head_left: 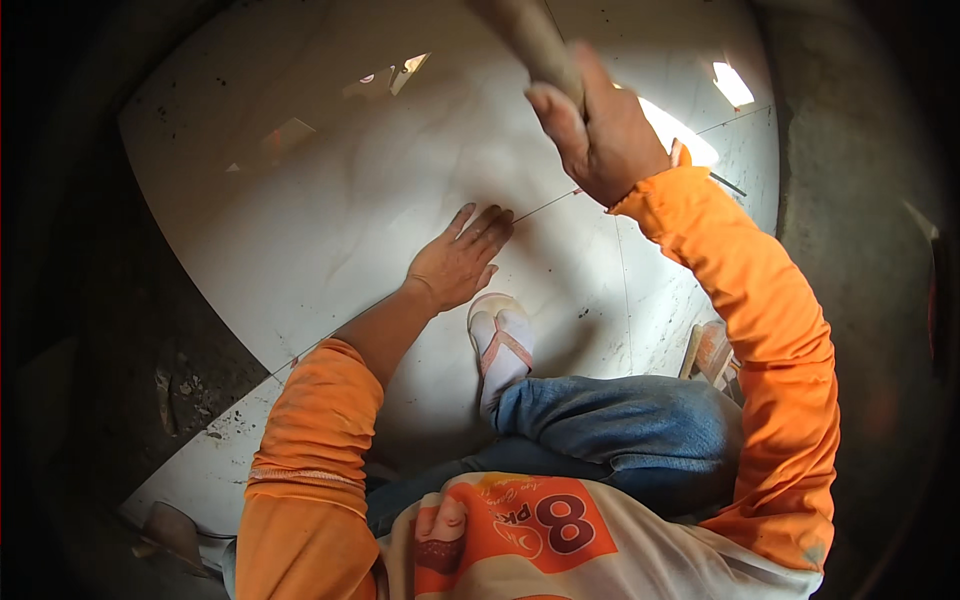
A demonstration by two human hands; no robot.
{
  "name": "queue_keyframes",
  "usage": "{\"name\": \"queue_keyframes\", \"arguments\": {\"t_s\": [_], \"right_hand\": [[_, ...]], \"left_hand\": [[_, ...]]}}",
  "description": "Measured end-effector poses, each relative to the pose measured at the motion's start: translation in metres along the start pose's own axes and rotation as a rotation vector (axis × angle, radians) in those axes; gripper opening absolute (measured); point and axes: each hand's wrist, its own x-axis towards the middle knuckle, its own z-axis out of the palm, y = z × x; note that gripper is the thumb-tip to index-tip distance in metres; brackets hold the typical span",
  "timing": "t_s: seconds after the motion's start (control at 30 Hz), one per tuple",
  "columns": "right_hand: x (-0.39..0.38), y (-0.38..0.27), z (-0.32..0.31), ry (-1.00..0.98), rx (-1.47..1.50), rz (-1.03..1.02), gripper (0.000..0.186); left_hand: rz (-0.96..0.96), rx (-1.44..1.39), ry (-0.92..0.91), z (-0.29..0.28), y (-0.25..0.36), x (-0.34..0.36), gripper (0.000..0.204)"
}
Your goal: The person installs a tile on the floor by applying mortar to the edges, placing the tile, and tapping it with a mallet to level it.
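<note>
My left hand [455, 262] lies flat on the glossy pale floor tiles [330, 220], fingers stretched out along a joint between two of them. Its fingertips sit close to a small red mark in that joint. Raised above the tiles, my right hand [615, 140] is wrapped round a thick, wooden-looking handle [530, 40]. The handle runs up out of the picture, so whatever is on its far end is hidden. Another tiny red piece [577, 191] shows in the joint below my right wrist.
My sandalled foot [505, 345] rests on the tile just below my left hand. A wooden-edged tool [708, 352] lies by my right knee, and a trowel-like tool [172, 535] at lower left. Dark rough ground [170, 370] borders the tiles on the left, grey floor [850, 180] on the right.
</note>
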Motion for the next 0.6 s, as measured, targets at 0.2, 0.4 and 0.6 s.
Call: {"name": "queue_keyframes", "arguments": {"t_s": [0.2, 0.4, 0.6], "right_hand": [[-0.034, 0.021, -0.035, -0.529, -0.240, 0.297, 0.032], [-0.042, 0.039, -0.006, 0.028, -0.122, 0.371, 0.034], [-0.029, 0.026, -0.046, -0.336, -0.052, 0.443, 0.045]], "left_hand": [[0.027, 0.023, -0.001, 0.003, 0.005, -0.005, 0.059], [0.077, 0.026, 0.057, 0.003, 0.001, 0.005, 0.056], [0.065, 0.010, 0.030, 0.008, 0.005, -0.005, 0.055]]}}
